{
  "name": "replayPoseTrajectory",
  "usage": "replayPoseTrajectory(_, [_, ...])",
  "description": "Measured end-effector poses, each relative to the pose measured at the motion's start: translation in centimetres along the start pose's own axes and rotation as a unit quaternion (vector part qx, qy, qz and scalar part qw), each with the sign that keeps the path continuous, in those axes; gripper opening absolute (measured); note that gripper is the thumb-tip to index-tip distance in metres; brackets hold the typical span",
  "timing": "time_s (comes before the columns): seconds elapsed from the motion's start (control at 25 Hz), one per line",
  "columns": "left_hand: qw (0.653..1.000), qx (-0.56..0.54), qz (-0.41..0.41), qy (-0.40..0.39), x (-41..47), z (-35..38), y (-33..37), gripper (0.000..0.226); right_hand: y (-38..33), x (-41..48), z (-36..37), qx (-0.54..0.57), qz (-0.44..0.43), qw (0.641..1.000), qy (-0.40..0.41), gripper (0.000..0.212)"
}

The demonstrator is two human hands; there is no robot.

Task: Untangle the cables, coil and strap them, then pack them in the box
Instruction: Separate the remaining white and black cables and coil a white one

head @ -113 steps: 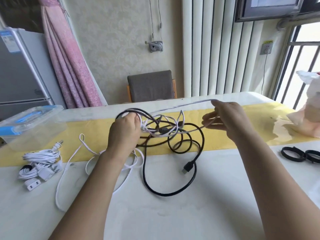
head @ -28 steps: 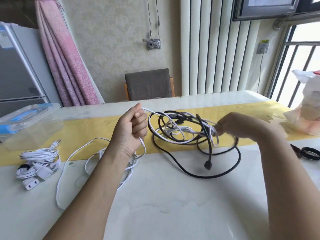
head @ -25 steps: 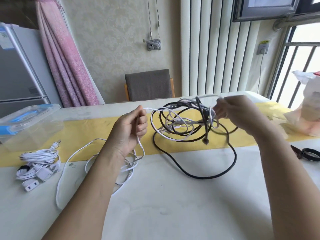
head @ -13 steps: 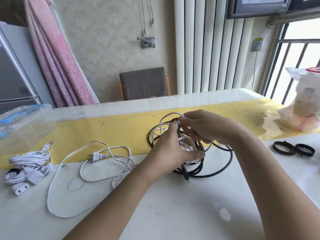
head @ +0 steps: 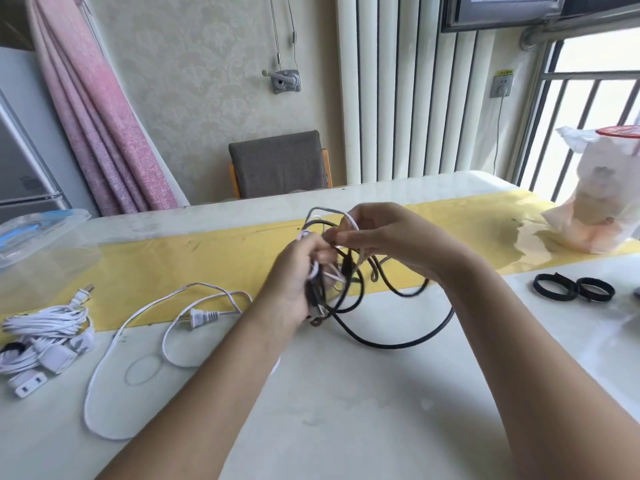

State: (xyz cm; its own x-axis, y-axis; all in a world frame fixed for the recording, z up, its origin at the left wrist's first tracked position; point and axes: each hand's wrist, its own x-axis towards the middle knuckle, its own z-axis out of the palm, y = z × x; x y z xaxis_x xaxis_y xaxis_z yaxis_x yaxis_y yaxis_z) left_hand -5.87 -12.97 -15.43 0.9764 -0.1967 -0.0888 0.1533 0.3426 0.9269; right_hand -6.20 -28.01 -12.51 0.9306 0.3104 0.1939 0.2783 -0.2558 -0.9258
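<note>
Left hand point(head: 294, 282) and right hand point(head: 391, 237), apart earlier, now meet on the tangle point(head: 346, 271) mid-surface. White plug point(head: 202, 317), hidden at first, lies loose toward the surface's left edge.

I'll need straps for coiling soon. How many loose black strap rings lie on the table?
2. Both lie on the table at right: one strap, and another just right of it. More may sit beyond the frame's edge.

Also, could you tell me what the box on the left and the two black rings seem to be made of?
The box looks like clear glossy plastic with blue trim: the table shows through its walls. The black rings look like matte fabric straps, possibly hook-and-loop, given their dull surface; they are too small to be sure.
</note>
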Motion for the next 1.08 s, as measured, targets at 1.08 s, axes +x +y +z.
replayPoseTrajectory(1.08, [0.945,0.227,0.096,-0.214,-1.4,-6.5,4.9,0.03,1.4,1.0,4.2,0.192,0.017,0.976,-0.103,0.018])
